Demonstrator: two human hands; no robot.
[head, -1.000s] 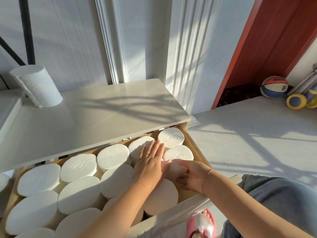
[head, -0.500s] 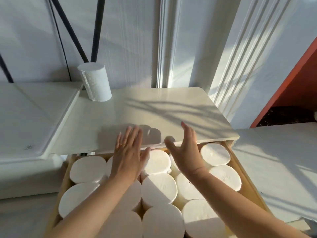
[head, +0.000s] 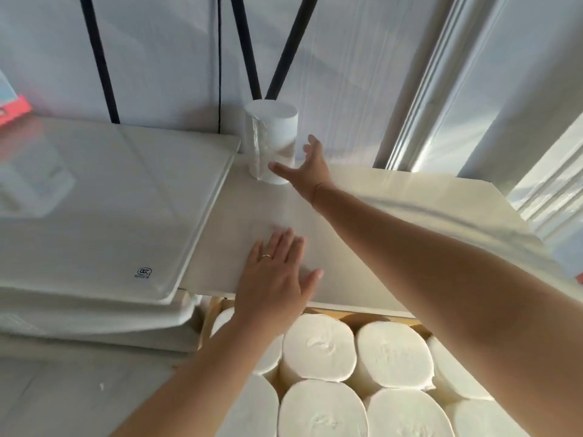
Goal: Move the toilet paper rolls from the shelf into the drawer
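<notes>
Toilet paper roll (head: 271, 143), the only one in view on the shelf (head: 394, 222), stands upright at the back-left corner, approx 12 o'clock from the person, right against the wall and just beside the raised glossy panel (head: 94, 200) at its 9 o'clock. Right hand (head: 307, 170) is stretched out to it, fingers spread wide, thumb tip at or nearly touching the roll's lower side, other fingers curling toward the far side w/o closing; holds nothing yet. Open span looks sized to wrap the roll's girth, prob why it's splayed so far. Left hand (head: 277, 275) lies flat, palm down, fingers extended, on the shelf's front edge at 6 o'clock from the roll, gripping nothing; likely bracing the body for the long reach across. A thin ring (head: 266, 256) shows on one finger. Drawer (head: 350, 316) is pulled open below the shelf's front edge, packed w/ rolls in drawer (head: 318, 348) stood on end, touching each other, so they sit tight and fill rows. Free slot for the last one isn't visible from here; part of the drawer is hidden under the shelf and arms. Judged step: grasp the roll, then carry it toward 6 o'clock, down into the drawer. Task looks nearly done.
</notes>
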